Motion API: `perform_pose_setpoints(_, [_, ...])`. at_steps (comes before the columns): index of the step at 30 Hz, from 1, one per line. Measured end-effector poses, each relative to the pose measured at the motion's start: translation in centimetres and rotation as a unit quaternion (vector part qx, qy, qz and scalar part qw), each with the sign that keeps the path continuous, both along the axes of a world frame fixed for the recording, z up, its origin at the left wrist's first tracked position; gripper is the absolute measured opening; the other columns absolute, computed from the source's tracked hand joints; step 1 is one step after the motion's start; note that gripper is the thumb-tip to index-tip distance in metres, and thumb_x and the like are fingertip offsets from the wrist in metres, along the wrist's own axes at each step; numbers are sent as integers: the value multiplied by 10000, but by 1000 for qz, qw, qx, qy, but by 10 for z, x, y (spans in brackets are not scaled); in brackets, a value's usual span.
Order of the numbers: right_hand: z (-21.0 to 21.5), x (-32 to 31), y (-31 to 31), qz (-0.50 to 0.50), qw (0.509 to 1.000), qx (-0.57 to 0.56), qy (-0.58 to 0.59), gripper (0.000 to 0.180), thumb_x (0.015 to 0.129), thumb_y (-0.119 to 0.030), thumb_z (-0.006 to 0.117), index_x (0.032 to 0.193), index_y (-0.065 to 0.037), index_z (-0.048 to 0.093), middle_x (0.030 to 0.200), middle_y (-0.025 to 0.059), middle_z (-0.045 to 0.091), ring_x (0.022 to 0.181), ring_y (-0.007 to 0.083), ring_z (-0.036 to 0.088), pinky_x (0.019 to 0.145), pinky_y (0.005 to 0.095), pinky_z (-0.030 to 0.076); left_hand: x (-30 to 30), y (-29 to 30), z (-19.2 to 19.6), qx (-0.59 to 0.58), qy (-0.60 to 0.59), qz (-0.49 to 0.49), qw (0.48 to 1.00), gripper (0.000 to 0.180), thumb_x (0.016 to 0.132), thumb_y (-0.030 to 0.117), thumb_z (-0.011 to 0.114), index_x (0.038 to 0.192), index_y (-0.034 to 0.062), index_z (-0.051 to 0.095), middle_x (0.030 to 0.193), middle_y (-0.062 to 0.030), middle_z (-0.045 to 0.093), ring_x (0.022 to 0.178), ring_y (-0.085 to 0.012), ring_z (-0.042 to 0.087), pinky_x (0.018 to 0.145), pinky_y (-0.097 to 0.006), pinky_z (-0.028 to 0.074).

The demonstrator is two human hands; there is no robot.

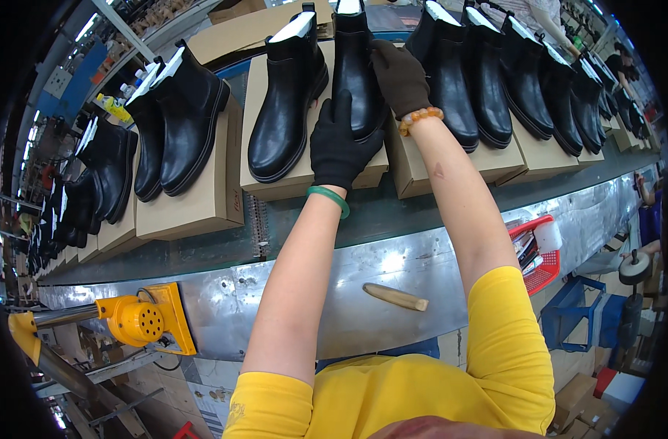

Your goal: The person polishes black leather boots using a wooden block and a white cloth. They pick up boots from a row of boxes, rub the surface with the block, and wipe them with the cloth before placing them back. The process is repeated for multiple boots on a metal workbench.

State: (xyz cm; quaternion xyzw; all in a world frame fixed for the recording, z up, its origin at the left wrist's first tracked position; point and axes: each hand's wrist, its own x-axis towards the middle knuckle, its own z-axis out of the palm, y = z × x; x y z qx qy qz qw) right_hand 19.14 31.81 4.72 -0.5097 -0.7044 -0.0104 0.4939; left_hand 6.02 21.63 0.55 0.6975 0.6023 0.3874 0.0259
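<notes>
Up at twelve o'clock, here's the glossy black boot (354, 62), standing toe-down-frame on a cardboard box (368, 178), its mate (281, 124) close by at nine o'clock. The left hand (342, 143), black-gloved, is on the toe at the boot's six o'clock, fingers stretched long and parted, lying against the leather rather than closed around it. Over at three o'clock on the shaft, the right hand (402, 77) in its dark brown glove has the fingers bent against the side; the tips are partly lost, so no telling whether they grip. And how should this one handle? Moderately light, I'd say, firm in the sole and toe, softer up the shaft, where white stuffing (348, 6) shows at the opening. That polished leather looks slick and easily scuffed, so the gloves should help. Best hold, in my judgement: one palm around the ankle, the other beneath the sole, spare the shiny toe.
</notes>
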Motion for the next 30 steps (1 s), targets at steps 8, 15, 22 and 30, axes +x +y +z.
perform_pose_setpoints(8, [22,-14,-9,-84,987,-70,-115,221,913,-288,490,1014,-137,615,1032,162,614,877,374,624,755,455,507,1,0,1,45,-19,-1,999,847,650,433,747,1333,83,389,1206,-272,491,997,-404,578,839,-438,487])
perform_pose_setpoints(15, [25,-17,-1,-101,981,-41,-159,225,891,-292,509,1007,-134,619,971,171,624,875,372,626,745,461,506,-2,1,-3,45,-18,-4,999,850,647,436,748,1336,84,397,1257,-300,457,1033,-420,565,869,-439,476])
perform_pose_setpoints(22, [26,5,-11,-68,996,56,-29,172,840,-255,542,922,-125,619,914,152,621,811,370,626,701,452,501,-5,1,-2,41,-30,-14,999,862,633,433,756,1339,97,396,1259,-290,455,1033,-420,559,863,-445,476])
perform_pose_setpoints(30, [21,32,-170,77,978,-65,184,132,844,-141,604,916,-36,637,797,113,639,720,231,629,652,313,480,-7,-1,-3,26,-18,-12,999,917,638,444,756,1378,97,340,1297,-276,431,1087,-417,525,905,-450,451])
